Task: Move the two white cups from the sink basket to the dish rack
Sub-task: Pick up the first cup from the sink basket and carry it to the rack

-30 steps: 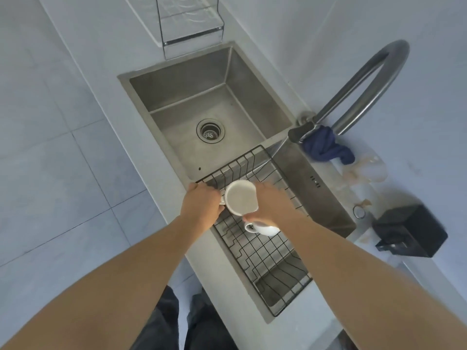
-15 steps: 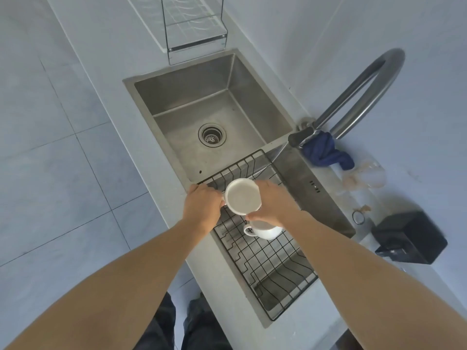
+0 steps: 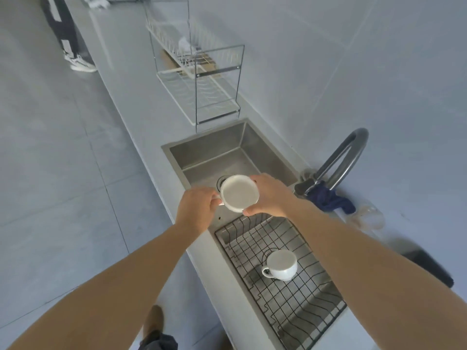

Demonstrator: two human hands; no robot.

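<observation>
Both my hands hold one white cup (image 3: 238, 193) upside down above the steel sink (image 3: 207, 157). My left hand (image 3: 197, 208) grips its handle side and my right hand (image 3: 269, 195) cups its far side. The second white cup (image 3: 281, 265) rests upside down in the black wire sink basket (image 3: 290, 299), handle pointing left, with no hand on it. The two-tier wire dish rack (image 3: 199, 79) stands on the counter beyond the sink, its lower tray white and bare at the near end.
A curved steel faucet (image 3: 341, 160) rises right of the sink with a dark blue cloth (image 3: 331, 200) at its base. A black object (image 3: 429, 266) lies on the counter at right. Another person's legs (image 3: 68, 39) stand at the far left by the counter.
Both hands lifted one cup out of the basket and carried it forward over the open sink. The other cup stayed in the basket. My view tilted up, revealing the rack.
</observation>
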